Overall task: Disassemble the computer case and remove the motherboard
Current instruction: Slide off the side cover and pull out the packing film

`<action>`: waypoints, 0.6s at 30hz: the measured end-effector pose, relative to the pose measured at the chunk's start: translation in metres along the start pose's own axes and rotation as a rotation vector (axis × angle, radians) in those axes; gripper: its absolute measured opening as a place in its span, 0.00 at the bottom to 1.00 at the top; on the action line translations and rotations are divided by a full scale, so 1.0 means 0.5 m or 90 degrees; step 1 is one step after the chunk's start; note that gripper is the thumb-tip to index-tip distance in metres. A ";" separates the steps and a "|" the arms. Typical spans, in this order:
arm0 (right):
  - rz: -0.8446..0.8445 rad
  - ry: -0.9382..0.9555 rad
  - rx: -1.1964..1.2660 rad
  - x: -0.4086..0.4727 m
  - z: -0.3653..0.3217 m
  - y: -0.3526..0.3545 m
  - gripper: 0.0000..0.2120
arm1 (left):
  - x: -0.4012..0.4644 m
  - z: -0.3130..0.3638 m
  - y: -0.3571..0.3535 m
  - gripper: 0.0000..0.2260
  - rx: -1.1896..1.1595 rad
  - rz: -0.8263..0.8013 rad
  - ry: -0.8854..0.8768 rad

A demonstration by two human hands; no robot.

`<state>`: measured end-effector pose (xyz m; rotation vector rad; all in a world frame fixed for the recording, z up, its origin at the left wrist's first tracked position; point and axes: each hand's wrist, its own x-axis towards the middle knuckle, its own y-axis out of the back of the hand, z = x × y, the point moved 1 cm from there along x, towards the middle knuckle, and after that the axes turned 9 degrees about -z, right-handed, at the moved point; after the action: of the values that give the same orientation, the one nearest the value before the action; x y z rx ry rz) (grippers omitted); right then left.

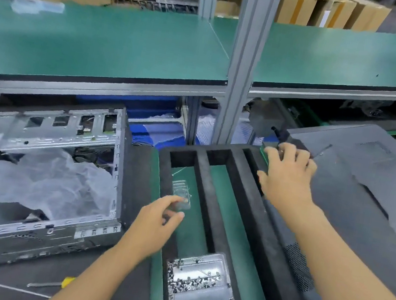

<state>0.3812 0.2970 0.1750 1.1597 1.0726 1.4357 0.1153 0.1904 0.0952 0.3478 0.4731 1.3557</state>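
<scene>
While blurred, left hand (pixel 159 218) pinches clear piece (pixel 180 194), right hand (pixel 286 171) grips green-edged part (pixel 266 152).

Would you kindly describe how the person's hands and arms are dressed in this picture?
Both forearms are bare, with no sleeves in view. The left hand and right hand wear no gloves. No watch or wrist strap shows on either wrist.

Head view, close, forward and downward
</scene>
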 end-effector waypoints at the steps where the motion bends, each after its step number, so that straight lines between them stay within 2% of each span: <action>1: -0.010 0.037 0.056 -0.013 -0.060 -0.007 0.25 | -0.019 -0.004 0.023 0.13 -0.011 0.014 -0.002; 4: -0.014 0.128 0.229 -0.067 -0.233 -0.024 0.21 | -0.084 -0.027 0.093 0.12 -0.040 0.065 -0.012; 7: 0.018 0.164 0.416 -0.110 -0.375 -0.023 0.14 | -0.154 -0.056 0.169 0.08 -0.047 0.137 -0.021; 11: 0.025 0.253 0.512 -0.141 -0.516 -0.002 0.09 | -0.229 -0.103 0.281 0.07 0.062 0.302 -0.056; 14: -0.094 0.337 0.535 -0.145 -0.602 0.015 0.08 | -0.268 -0.165 0.362 0.06 0.128 0.353 -0.001; 18: -0.271 0.360 0.555 -0.137 -0.723 0.031 0.17 | -0.298 -0.231 0.423 0.07 0.141 0.354 0.068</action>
<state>0.0281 0.2058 0.1232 0.9873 2.3360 0.9640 -0.1443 0.0800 0.1206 0.6224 0.6464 1.8716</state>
